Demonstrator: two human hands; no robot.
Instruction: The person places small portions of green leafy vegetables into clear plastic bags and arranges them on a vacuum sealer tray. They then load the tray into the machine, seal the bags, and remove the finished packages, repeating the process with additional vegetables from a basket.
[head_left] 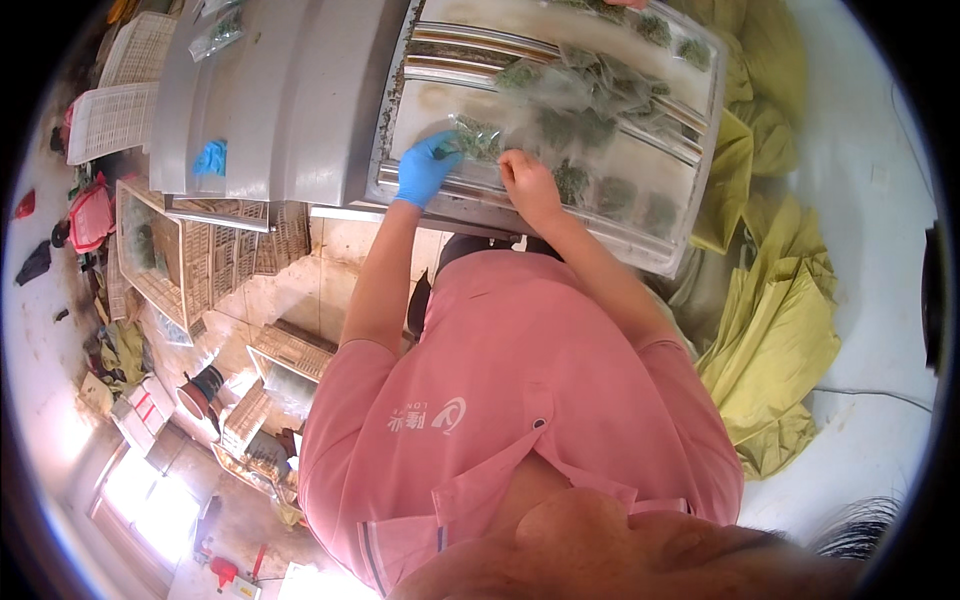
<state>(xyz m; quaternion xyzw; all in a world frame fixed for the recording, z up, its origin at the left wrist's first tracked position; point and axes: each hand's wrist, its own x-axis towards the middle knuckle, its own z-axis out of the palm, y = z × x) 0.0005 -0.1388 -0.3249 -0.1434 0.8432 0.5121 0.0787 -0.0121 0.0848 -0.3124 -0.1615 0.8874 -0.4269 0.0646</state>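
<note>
A clear plastic bag of green dried herb (pixel 477 138) lies over the pale tray of a metal-framed machine (pixel 450 104). My left hand (pixel 425 170), in a blue glove, has its fingers closed on the bag's left side. My bare right hand (pixel 530 186) is closed in a pinch beside the bag's right edge; whether its fingertips hold the film cannot be made out. Just right of that hand sits a dark green clump of herb (pixel 571 182), with paler green portions (pixel 616 197) further right. Beyond both hands, crumpled clear bags (pixel 600 82) with green contents are piled together.
A grey metal lid or cover (pixel 280 95) stands at left, bearing a crumpled blue glove (pixel 210 158) and a small bag of herb (pixel 216 36). Plastic crates (pixel 190 265) stand lower left. Yellow-green cloth (pixel 770 340) hangs along the right. Part of another person's hand (pixel 627 3) shows at the top edge.
</note>
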